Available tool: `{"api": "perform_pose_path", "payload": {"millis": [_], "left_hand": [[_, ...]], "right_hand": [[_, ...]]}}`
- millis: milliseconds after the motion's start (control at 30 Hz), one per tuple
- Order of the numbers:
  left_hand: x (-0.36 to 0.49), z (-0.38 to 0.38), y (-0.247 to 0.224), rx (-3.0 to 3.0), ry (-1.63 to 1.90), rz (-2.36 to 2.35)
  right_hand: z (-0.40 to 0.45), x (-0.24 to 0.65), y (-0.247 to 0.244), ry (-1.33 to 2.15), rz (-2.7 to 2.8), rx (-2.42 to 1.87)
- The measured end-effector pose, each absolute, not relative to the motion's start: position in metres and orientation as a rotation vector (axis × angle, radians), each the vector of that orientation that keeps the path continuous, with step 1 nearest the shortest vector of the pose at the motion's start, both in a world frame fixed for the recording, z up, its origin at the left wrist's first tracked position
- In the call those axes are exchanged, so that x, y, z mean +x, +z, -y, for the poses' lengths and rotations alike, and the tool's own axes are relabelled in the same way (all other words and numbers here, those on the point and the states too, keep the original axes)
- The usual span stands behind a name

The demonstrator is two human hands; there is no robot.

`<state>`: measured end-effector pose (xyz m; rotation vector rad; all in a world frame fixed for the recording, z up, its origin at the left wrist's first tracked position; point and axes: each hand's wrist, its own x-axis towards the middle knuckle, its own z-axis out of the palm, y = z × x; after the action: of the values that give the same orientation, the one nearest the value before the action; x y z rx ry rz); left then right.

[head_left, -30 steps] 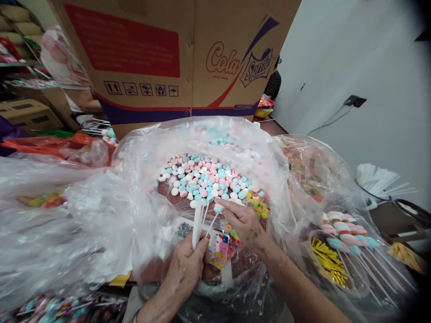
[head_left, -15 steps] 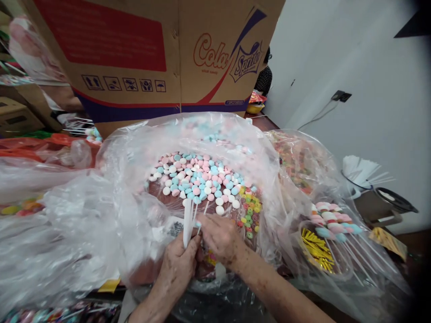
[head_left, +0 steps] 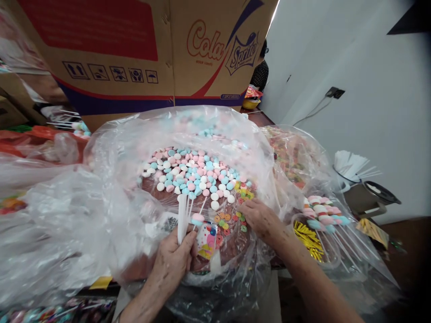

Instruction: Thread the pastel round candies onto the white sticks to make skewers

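My left hand (head_left: pixel 173 260) is closed around a bundle of white sticks (head_left: pixel 182 217), held upright. One of its sticks carries a pink and blue candy (head_left: pixel 197 219) just above the thumb. To the right, my right hand (head_left: pixel 261 220) rests over the small ring-shaped candies (head_left: pixel 222 220), fingertips bent down and together among them. Whatever is between those fingertips is hidden. Beyond both hands spreads a pile of pink, blue and white button-shaped candies (head_left: pixel 188 172), lying in a large clear plastic bag (head_left: pixel 114 148).
A big cardboard box (head_left: pixel 117 49) stands behind the bag. Finished-looking candy skewers (head_left: pixel 325 213) and gold twist ties (head_left: pixel 308 240) lie at right. Further right, a grey pitcher (head_left: pixel 365 199) stands near a holder of white sticks (head_left: pixel 352 166). Crumpled plastic (head_left: pixel 67 224) covers the left side.
My right hand has moved away from the sticks, rightward to the ring candies. A pink and blue candy now shows clearly on a stick in my left hand. The view has shifted slightly.
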<state>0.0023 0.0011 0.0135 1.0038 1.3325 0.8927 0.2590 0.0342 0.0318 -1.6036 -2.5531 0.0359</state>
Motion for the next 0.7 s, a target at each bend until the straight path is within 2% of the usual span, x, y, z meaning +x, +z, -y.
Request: {"api": "perform_pose_path", "payload": {"millis": [233, 433, 700], "left_hand": [[0.002, -0.001, 0.013, 0.998, 0.884, -1.354], [0.003, -0.001, 0.014, 0.967, 0.897, -1.329], [0.001, 0.0, 0.012, 0.999, 0.895, -1.313]], "right_hand": [[-0.035, 0.255, 0.022, 0.013, 2.433, -1.673], [-0.033, 0.251, 0.014, 0.147, 2.384, -1.63], [-0.036, 0.24, 0.022, 0.203, 2.268, -1.526]]}}
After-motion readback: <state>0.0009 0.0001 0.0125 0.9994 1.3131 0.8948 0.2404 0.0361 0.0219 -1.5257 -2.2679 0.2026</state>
